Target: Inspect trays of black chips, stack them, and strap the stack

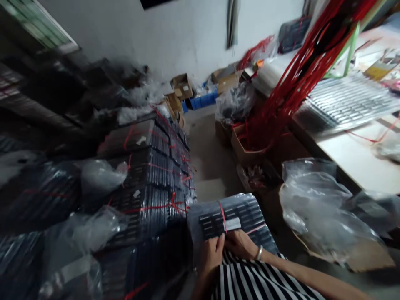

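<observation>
In front of my body is a bundle of stacked black plastic trays (250,210) in clear wrap, with a small white label (233,224) on top. A red string (222,211) crosses the bundle and runs down to where my fingers meet. My left hand (213,250) is closed, its thumb and fingers pinched at the lower end of that string. Beside it, almost touching, my right hand (242,245) is also closed at the string, with a bangle on the wrist. The fingertips and any knot between them are too blurred to make out.
Tall stacks of tied black trays (161,166) stand on the left, with plastic bags on them. Red strings (281,100) hang into a cardboard box (245,146) on the right. A bag-lined carton (321,208) sits near a white table (350,154). Blue bins (203,101) lie by the wall.
</observation>
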Demonstrator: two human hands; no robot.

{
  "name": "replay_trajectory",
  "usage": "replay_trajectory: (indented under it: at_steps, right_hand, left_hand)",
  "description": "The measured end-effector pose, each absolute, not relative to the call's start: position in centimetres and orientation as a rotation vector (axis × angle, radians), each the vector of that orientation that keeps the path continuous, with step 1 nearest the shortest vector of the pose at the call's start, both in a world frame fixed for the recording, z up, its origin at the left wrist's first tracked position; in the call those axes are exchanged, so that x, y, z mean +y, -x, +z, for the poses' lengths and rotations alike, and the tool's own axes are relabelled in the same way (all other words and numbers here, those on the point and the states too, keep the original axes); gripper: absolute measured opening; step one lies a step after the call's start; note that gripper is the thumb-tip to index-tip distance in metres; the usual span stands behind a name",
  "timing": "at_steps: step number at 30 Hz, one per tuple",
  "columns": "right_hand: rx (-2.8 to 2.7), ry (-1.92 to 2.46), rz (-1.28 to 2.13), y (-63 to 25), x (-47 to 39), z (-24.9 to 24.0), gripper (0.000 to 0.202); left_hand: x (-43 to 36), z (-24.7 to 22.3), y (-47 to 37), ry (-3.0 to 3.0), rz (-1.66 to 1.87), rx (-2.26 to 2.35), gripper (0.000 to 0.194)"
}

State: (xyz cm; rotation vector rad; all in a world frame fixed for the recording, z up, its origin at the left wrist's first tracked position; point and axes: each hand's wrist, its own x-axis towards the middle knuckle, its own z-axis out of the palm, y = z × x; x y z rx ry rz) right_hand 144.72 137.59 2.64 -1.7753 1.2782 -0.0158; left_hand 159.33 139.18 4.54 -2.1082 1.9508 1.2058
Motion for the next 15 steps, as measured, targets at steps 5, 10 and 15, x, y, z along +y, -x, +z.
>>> replay_trajectory:
  at_steps: [5, 10, 15]
  right_hand:
    - [1.273, 1.851, -0.122, -146.5, 125.9, 1.0, 0.023]
    - [1.406, 1.890, -0.176, -149.6, 112.2, 2.8, 0.024]
    - [1.526, 1.849, -0.293, -151.7, 101.3, 4.5, 0.025]
  left_hand:
    - [127.3, 3.8, -160.9, 2.056, 1.078, 2.062, 0.042]
    - [112.4, 5.8, -164.3, 2.013, 1.003, 2.229, 0.042]
    - [100.0, 6.2, -166.7, 1.941, 1.005, 2.318, 0.041]
